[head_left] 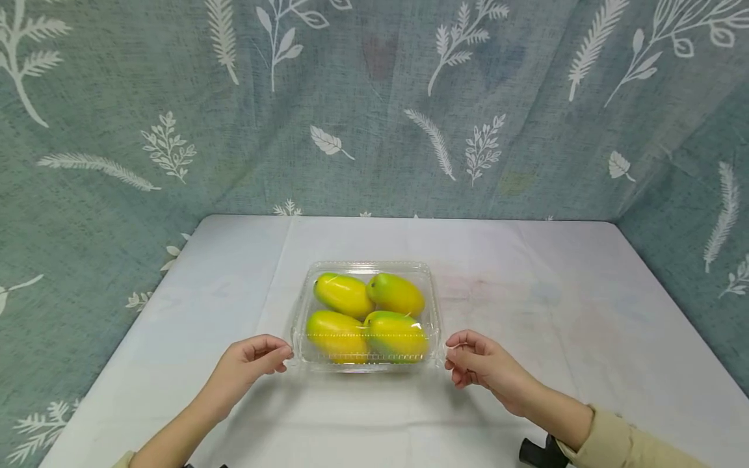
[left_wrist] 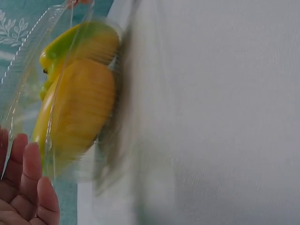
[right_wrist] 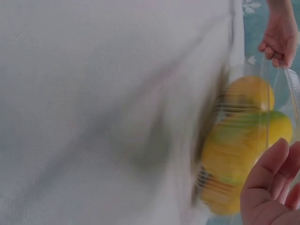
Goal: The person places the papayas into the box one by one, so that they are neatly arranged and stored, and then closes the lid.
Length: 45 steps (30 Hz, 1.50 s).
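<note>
A clear plastic clamshell box (head_left: 368, 367) with several yellow-green mangoes (head_left: 336, 335) inside is in the middle of the white table, its lid down. At its left edge my left hand (head_left: 254, 364) pinches the rim between thumb and fingers. My right hand (head_left: 488, 364) is at the opposite edge, thumb and curled fingertips on the rim near the front corner. In the left wrist view the left fingers (left_wrist: 32, 173) show beside the clear wall, with mangoes (left_wrist: 86, 89) behind it. The right thumb (right_wrist: 269, 168) overlaps the box in the right wrist view.
White cloth covers the table (head_left: 556, 312). Behind and beside it hangs a green-grey curtain (head_left: 363, 130) with white leaf prints. A black device (head_left: 544, 452) is at the right wrist. Shadows fall on the cloth in front of the box.
</note>
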Tool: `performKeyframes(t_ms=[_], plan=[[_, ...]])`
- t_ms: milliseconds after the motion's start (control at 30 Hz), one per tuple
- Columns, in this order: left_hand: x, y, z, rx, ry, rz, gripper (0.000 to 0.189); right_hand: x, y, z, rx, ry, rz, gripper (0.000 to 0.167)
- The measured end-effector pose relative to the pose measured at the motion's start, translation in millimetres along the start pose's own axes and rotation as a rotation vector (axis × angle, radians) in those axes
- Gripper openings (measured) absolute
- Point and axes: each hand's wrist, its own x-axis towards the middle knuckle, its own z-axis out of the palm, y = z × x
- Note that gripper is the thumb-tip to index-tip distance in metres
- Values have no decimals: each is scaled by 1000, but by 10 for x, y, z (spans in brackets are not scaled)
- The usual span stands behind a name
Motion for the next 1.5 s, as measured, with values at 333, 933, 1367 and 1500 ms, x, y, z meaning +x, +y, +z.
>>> performKeyframes(t_ms=[333, 933, 1367, 1500], plan=[[31, -67, 66, -127, -9, -53, 30, 85, 67, 78, -36, 86, 28, 21], [82, -136, 52, -9, -162, -197, 38, 193, 206, 124, -100, 105, 116, 38], [66, -229, 72, -86, -406, -115, 30, 176, 228, 112, 25, -115, 95, 54], [62, -236, 85, -81, -388, -97, 31, 179, 243, 115, 21, -123, 85, 54]])
